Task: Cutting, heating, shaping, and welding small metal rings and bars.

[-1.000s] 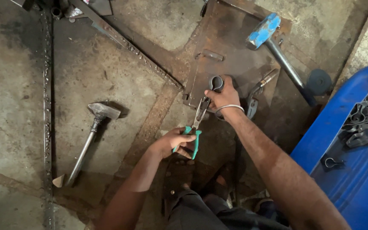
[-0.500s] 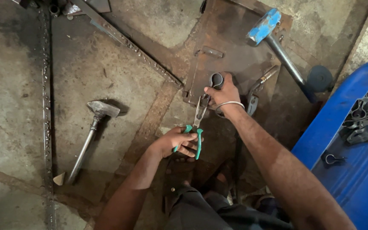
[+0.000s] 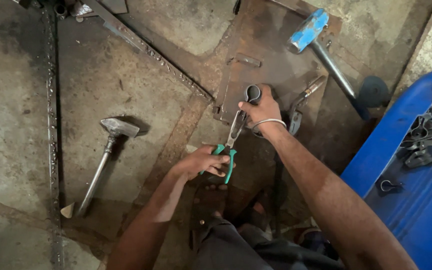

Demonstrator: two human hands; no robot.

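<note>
My left hand (image 3: 203, 162) grips the green handles of a pair of pliers (image 3: 231, 140) whose jaws reach up to a small bent metal ring piece (image 3: 252, 93). My right hand (image 3: 261, 107), with a thin metal bangle on the wrist, rests on the pliers' neck and touches the ring piece, pressing it against a rusty steel plate (image 3: 271, 55) on the floor.
A blue-headed sledgehammer (image 3: 321, 45) lies on the plate at upper right. Another pair of pliers (image 3: 301, 102) lies right of my right hand. A steel hammer (image 3: 103, 155) lies on the concrete at left. A blue tray (image 3: 416, 165) with several metal clips stands at right.
Both hands have stayed on the pliers and the ring piece; the view has shifted only slightly.
</note>
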